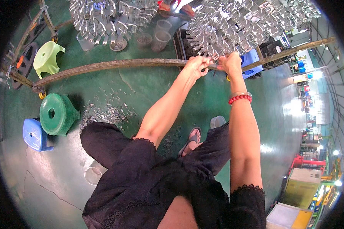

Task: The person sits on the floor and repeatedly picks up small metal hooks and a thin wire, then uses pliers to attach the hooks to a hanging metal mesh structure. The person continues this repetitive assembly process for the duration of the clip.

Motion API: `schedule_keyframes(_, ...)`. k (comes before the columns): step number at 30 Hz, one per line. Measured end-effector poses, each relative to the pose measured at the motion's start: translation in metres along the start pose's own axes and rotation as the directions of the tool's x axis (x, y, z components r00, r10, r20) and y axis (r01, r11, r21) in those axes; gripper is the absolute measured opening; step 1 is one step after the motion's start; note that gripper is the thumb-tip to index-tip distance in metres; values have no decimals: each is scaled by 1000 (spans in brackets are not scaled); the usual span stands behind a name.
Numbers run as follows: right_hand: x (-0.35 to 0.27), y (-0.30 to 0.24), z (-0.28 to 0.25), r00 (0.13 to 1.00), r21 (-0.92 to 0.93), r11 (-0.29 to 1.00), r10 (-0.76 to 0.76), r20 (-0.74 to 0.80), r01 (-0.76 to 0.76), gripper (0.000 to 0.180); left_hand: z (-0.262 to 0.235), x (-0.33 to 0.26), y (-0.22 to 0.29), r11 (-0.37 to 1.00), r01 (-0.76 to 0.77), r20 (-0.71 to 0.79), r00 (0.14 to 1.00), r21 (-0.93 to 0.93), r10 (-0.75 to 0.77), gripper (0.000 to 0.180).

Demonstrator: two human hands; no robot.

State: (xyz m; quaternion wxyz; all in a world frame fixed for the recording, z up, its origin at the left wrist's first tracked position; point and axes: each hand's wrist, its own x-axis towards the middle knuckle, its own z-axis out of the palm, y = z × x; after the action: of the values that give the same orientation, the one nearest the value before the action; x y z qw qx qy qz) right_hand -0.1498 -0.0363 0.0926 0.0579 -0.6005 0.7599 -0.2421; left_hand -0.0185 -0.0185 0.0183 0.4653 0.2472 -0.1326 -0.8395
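both arms stretched forward, left hand (197,65), right hand (230,62) gripping rail (103,67)

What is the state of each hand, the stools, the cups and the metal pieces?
Left hand: closed on the bar.
Right hand: closed at the bar.
Green stool: tipped on its side.
Blue stool: upright.
Cups: upright, open.
Metal pieces: scattered on the floor.

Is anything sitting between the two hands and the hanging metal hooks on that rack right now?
Nothing visible does. The left hand and right hand are both up at the long bar, already touching the lowest of the metal hooks. What their fingers pinch is too small to tell.
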Motion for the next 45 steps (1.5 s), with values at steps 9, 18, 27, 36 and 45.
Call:
schedule_keyframes(9,-21,-20,-16,992,-33,998,-46,118,50,18,-4,4,-1,999,-7,-24,1000,-45,6,10)
schedule_keyframes(18,-30,-31,-20,994,10,997,-72,82,71,22,-3,1,-4,997,10,30,1000,-83,-7,6)
schedule_keyframes(27,-28,-27,-27,988,166,985,27,150,-52,20,1,-6,-6,1000,11,2,1000,-20,-11,5)
schedule_keyframes(36,-40,-20,-36,990,133,986,-113,84,102,20,1,-1,-10,998,-44,53,998,38,42,8)
schedule_keyframes(45,-59,-25,-77,954,150,942,-299,-26,299,26,-3,-12,4,977,-94,-7,995,192,97,9)
